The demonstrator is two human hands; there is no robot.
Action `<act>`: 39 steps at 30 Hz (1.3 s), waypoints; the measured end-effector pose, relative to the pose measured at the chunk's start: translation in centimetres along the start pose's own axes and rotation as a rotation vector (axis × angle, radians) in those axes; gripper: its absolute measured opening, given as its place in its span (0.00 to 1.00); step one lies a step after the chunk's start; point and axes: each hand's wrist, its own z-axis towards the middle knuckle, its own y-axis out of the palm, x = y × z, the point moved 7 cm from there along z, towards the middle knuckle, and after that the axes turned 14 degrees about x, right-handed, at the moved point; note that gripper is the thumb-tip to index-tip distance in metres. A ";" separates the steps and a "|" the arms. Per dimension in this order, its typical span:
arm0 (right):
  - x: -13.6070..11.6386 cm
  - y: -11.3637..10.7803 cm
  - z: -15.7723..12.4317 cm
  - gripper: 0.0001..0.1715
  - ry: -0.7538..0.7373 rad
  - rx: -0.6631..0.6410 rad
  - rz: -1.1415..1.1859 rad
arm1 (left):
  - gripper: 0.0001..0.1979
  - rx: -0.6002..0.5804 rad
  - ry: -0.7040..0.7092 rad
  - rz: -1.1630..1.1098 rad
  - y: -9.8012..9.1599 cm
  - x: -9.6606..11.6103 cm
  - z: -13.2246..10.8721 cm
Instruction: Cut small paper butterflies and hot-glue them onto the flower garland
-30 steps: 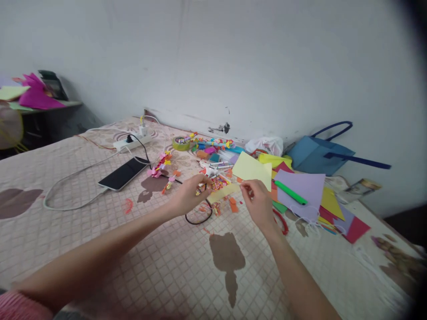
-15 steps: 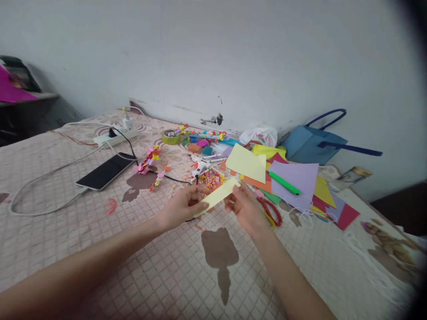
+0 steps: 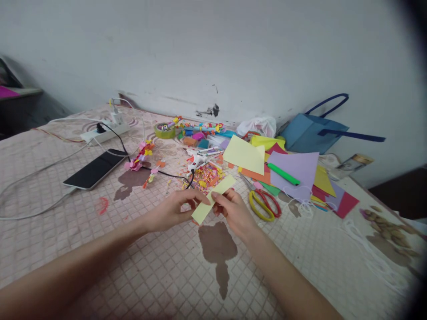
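Observation:
Between my two hands is a pale yellow paper strip [image 3: 202,212], tilted with its far end up to the right. My left hand [image 3: 171,210] is closed on its left edge, fingertips near the middle. From the other side my right hand [image 3: 232,213] pinches the strip, thumb on top; the fingers beneath are partly hidden. Just beyond the strip lie a white glue gun [image 3: 196,160] and a heap of tiny coloured paper scraps [image 3: 207,176]. Scissors [image 3: 263,205] with red and yellow handles rest right of my right hand.
Coloured paper sheets [image 3: 293,171] with a green cutter [image 3: 283,174] on them lie at right, before a blue bag [image 3: 312,133]. A phone [image 3: 95,170], its cable and a power strip [image 3: 105,133] occupy the left. Green tape [image 3: 164,131] stands at the back; white string [image 3: 370,258] lies far right.
My right hand has shifted its grip from the strip's far end to its middle. The strip is turned more steeply. The view has moved slightly, and the scissors show more fully.

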 end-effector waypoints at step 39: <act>1.2 1.0 -0.8 0.11 -0.070 -0.058 -0.049 | 0.15 0.112 -0.658 -0.363 1.7 -3.8 -1.6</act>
